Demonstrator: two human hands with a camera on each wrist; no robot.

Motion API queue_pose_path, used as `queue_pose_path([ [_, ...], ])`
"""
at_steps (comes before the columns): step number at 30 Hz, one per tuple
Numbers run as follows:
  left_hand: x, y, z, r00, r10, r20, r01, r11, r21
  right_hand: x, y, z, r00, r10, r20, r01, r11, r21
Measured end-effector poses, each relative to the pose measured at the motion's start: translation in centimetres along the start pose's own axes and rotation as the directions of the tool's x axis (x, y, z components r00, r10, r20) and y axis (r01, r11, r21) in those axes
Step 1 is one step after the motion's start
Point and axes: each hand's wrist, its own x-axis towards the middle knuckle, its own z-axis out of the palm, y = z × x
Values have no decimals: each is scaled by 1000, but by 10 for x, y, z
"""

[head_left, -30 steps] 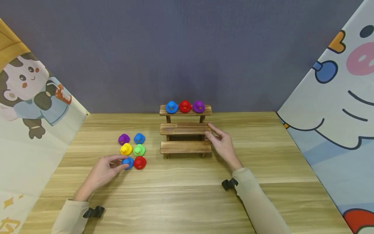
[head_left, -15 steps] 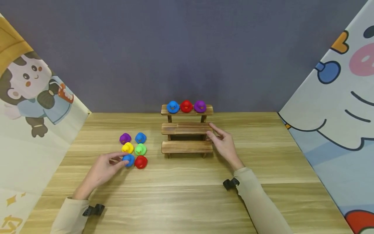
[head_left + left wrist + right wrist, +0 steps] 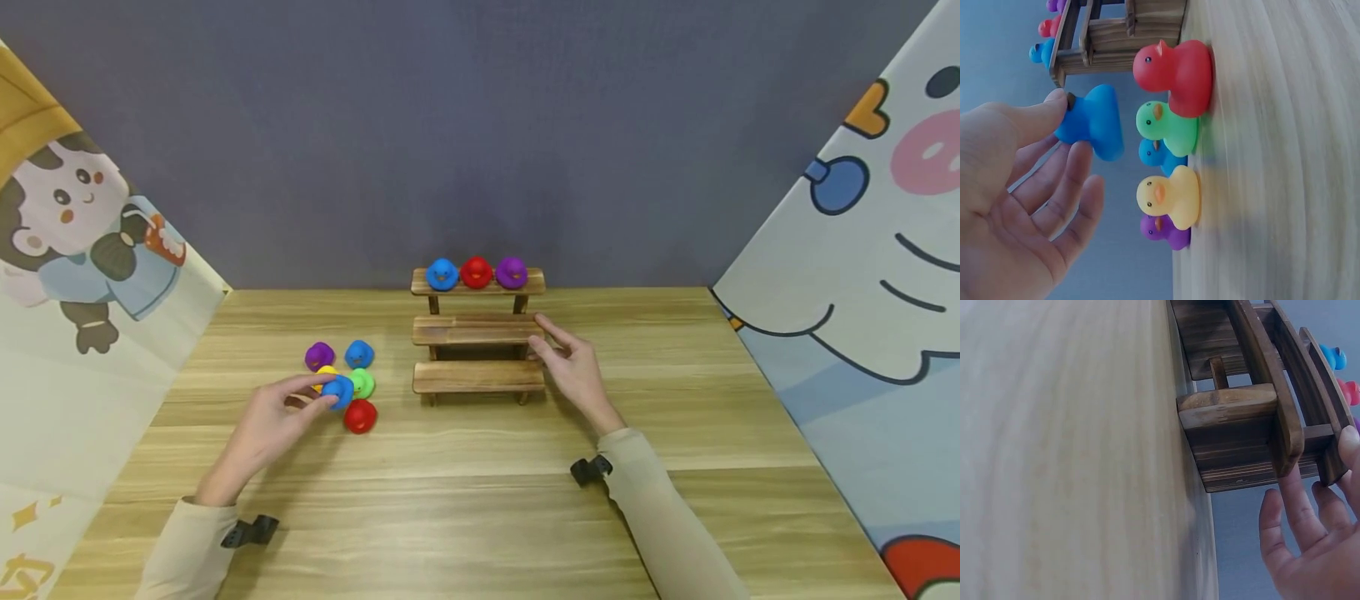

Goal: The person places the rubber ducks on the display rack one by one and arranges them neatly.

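Note:
My left hand (image 3: 273, 421) pinches a blue rubber duck (image 3: 1100, 122) between thumb and fingers. In the left wrist view this duck is off the table, level with the heads of the standing ducks. A red duck (image 3: 361, 416), a green duck (image 3: 364, 383), a yellow duck (image 3: 1169, 197), a purple duck (image 3: 319, 356) and another blue duck (image 3: 359, 354) stand beside it. In the head view the held duck partly covers the yellow one. My right hand (image 3: 573, 375) grips the right end of the middle step of a three-step wooden rack (image 3: 477, 377), thumb in front.
On the rack's top step sit a blue duck (image 3: 442, 274), a red duck (image 3: 476, 272) and a purple duck (image 3: 512, 272). A grey wall (image 3: 480, 142) rises behind the wooden table (image 3: 465, 508). Printed cartoon panels flank both sides.
My left hand has lifted the blue duck from its spot left of the red one and moved it up and slightly right. The right hand stays on the rack.

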Motion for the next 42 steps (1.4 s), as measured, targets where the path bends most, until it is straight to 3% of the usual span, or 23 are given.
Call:
queue_pose_path([
  [7, 5, 8, 5, 997, 46, -69, -49, 998, -47, 0, -1, 0, 1000, 7, 0, -7, 1000, -6],
  [12, 10, 14, 9, 995, 25, -100, -32, 997, -73, 0, -1, 0, 1000, 15, 4, -15, 1000, 0],
  [27, 21, 32, 23, 997, 4, -81, -17, 987, -158, 1, 1, -3, 1000, 31, 2, -31, 999, -18],
  [42, 30, 51, 34, 992, 70, -103, -94, 964, -247, -1, -1, 0, 999, 50, 2, -50, 998, 28],
])
